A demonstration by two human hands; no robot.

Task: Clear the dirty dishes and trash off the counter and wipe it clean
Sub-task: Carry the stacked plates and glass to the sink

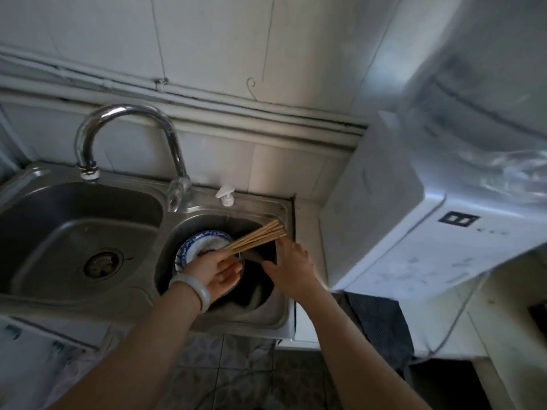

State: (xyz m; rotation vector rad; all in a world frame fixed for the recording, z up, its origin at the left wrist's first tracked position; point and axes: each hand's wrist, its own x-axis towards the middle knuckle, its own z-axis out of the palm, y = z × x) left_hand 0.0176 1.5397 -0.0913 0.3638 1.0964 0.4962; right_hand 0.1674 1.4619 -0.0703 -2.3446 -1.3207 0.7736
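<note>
Wooden chopsticks [257, 236] bundled above blue-rimmed bowl [204, 245] in small sink basin [275, 208]; left hand [219, 269] curls round their lower ends. Straight fingers of right hand [291, 261] touch the tips, probably squaring the bundle.

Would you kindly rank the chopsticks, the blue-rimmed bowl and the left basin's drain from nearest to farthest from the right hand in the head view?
1. chopsticks, touching the right hand
2. blue-rimmed bowl, just left, in the right basin
3. drain, far left, in the left basin

Counter [307, 232] bears sink [207, 321], white appliance [399, 232], dark cloth [379, 321].
</note>
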